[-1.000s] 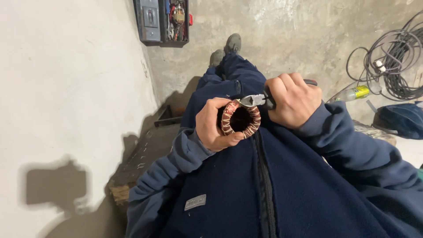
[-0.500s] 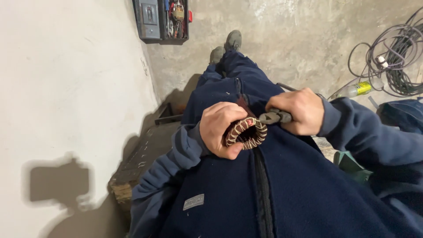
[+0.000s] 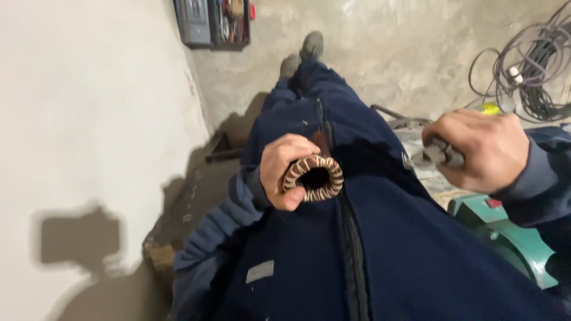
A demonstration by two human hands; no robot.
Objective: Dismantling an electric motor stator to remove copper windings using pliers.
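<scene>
My left hand (image 3: pixel 284 171) grips a ring-shaped copper-wound coil (image 3: pixel 314 178), its open end facing up at me, held against my dark blue jacket. My right hand (image 3: pixel 479 148) is out to the right, apart from the coil, closed around the grey handles of a pair of pliers (image 3: pixel 443 154). The tool's jaws are hidden by my hand and by blur. My legs stretch away down the middle, ending in grey shoes (image 3: pixel 303 50).
A white wall (image 3: pixel 89 119) fills the left side. An open toolbox (image 3: pixel 213 22) stands on the concrete floor at the top. Coiled grey cables (image 3: pixel 529 71) lie at the top right. A green machine (image 3: pixel 505 232) sits by my right arm. A worn wooden block (image 3: pixel 178 220) lies under my left elbow.
My right hand has pulled the pliers away from the coil, out to the right. The coil stays in my left hand, lower against my jacket.
</scene>
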